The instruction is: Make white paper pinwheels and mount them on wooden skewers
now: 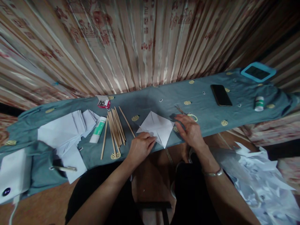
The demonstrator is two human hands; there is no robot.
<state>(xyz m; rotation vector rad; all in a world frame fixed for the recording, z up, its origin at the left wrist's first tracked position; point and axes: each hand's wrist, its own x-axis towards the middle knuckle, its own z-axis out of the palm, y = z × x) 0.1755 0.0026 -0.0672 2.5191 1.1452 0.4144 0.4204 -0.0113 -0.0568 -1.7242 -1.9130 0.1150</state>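
A white paper square (159, 125) with cut or folded slits lies turned cornerwise on the cloth in front of me. My left hand (142, 145) is closed at its lower left edge, fingertips pinching the paper. To the right of the sheet, my right hand (189, 129) hovers with its fingers partly apart and nothing visible in them. Just beyond those fingers is a pair of scissors (192, 117) with pale yellow handles, partly hidden by the hand; whether they touch I cannot tell. A thin wooden stick (126, 120) rests left of the paper.
Several wooden sticks (116, 128), a glue stick (98, 129), a small red box (103, 103) and stacked paper (63, 128) lie leftward, with a pen (65, 168) and white device (15, 175). Rightward are a phone (221, 95), another glue stick (259, 103), a blue-framed tablet (258, 72) and paper scraps (264, 181).
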